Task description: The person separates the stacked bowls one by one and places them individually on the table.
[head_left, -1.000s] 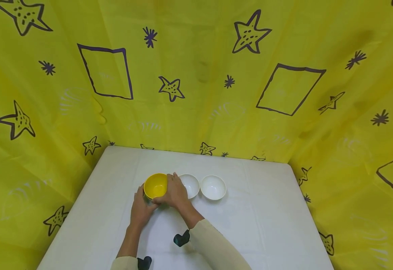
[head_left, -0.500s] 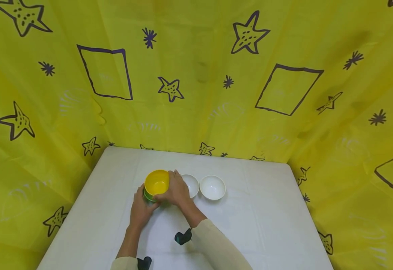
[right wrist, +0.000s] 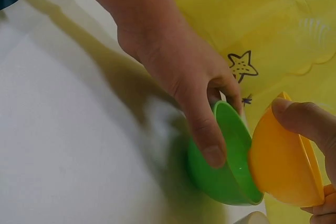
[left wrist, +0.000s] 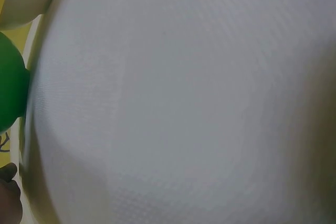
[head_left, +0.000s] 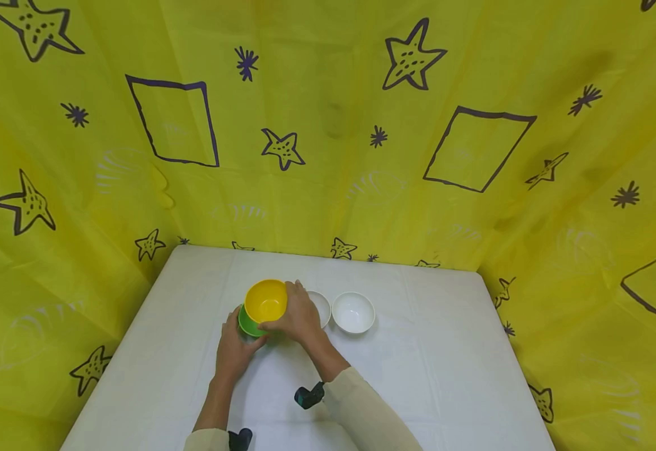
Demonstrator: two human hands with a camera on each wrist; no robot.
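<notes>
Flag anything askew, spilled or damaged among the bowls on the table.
Nothing spilled or damaged. Only the yellow bowl sits askew: the right hand holds it tilted, partly lifted out of the green bowl, which the left hand grips. Two white bowls stand upright, empty.

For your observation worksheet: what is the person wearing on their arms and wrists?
Both arms wear long cream sleeves: the right sleeve reaches the wrist, the left sleeve only shows at the frame's bottom edge. A small dark device sits at the right wrist, another at the left.
</notes>
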